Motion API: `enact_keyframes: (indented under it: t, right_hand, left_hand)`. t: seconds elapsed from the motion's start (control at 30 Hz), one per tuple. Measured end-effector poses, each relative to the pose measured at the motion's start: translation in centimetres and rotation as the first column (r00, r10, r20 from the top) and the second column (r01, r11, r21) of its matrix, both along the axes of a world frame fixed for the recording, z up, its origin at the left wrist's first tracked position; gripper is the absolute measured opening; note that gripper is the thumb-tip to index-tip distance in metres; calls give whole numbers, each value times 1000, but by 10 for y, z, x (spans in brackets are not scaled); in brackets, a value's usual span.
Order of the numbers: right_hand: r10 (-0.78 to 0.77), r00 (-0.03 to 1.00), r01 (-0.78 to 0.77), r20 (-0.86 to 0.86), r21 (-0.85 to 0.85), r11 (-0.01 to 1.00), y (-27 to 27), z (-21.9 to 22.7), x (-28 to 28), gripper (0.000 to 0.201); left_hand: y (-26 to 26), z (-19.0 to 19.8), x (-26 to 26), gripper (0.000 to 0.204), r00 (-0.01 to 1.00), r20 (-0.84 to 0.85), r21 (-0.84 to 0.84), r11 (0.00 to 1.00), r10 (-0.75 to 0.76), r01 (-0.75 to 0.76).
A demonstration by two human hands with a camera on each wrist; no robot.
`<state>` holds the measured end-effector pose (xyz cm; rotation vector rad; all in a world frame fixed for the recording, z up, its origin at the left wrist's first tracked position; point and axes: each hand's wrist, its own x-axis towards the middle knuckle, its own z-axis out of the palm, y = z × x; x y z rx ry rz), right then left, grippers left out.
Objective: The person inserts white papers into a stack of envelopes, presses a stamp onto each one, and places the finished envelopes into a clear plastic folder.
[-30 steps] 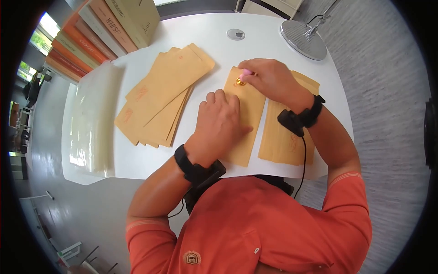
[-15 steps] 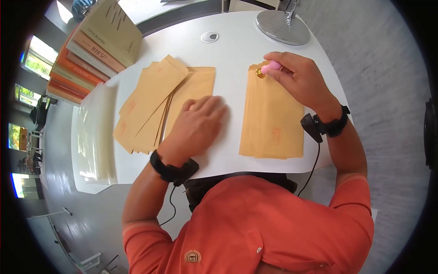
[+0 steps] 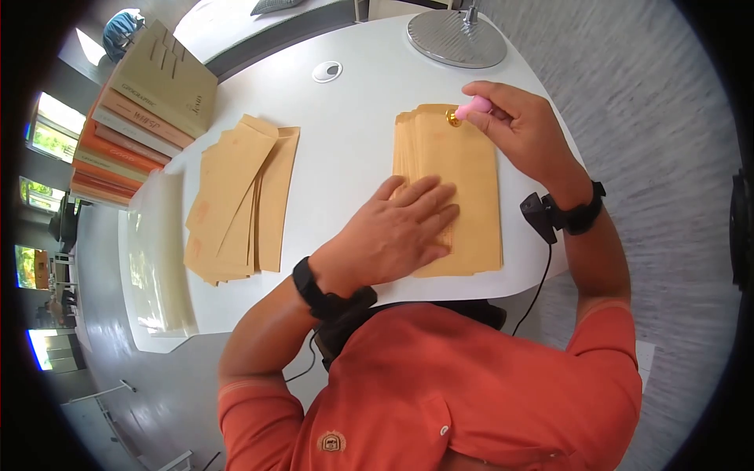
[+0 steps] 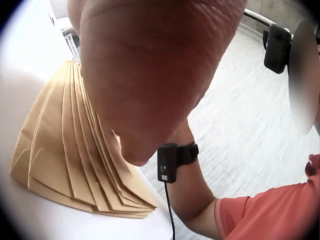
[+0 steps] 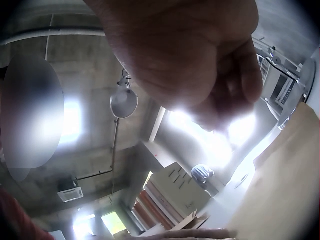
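Note:
In the head view, my right hand (image 3: 528, 133) pinches the pink handle of a small stamp (image 3: 476, 107) with a gold-coloured head. The head is over the far end of a stack of tan paper envelopes (image 3: 477, 188). My left hand (image 3: 393, 231) lies palm down on the stack's near left part, fingers spread over the top envelope. The left wrist view shows the fanned edges of these envelopes (image 4: 65, 145) below the hand. Further left is a second pile of envelopes (image 3: 224, 208), loosely overlapped, with faint reddish print on some.
Books (image 3: 141, 110) stand at the table's far left corner, with a clear plastic roll or sleeve (image 3: 157, 251) in front of them. A round metal lamp base (image 3: 457, 38) is at the back right, and a cable grommet (image 3: 327, 71) is set in the white tabletop (image 3: 345, 125).
The envelope that lay under the stamp is now at the left pile. My left hand went left with it, then back right onto the stack. My right hand keeps the stamp, now above that stack.

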<state>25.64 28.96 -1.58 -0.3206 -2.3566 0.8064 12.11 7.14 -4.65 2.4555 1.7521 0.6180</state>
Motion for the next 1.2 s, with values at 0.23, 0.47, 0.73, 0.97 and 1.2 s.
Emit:
enact_keyframes:
  t: [0.23,0.47,0.73,0.97,1.2]
  right_hand:
    - [29,996,-36,90,75,997,-10,-4,-1,28]
    - [209,973,-226,97,218,950,-45,5,-54,26]
    - [236,930,-307,282,245,919,-80,-10,-128,21]
    - [168,899,-298,405,284,911,-91,-27,-156,22]
    - [174,880,-325,442,292,899,-90,-24,-159,20]
  left_hand:
    - [-64,-8,-50,33,984,56,-134,978,170,-161]
    - [-84,-8,-59,27,945,92,-102,947,315,-306]
    - [-92,-16,-62,38,942,148,-48,954,300,-297]
    - [-96,-21,-68,40,940,197,-36,960,279,-277]
    - [-98,-23,-70,39,938,221,-28,963,267,-267]
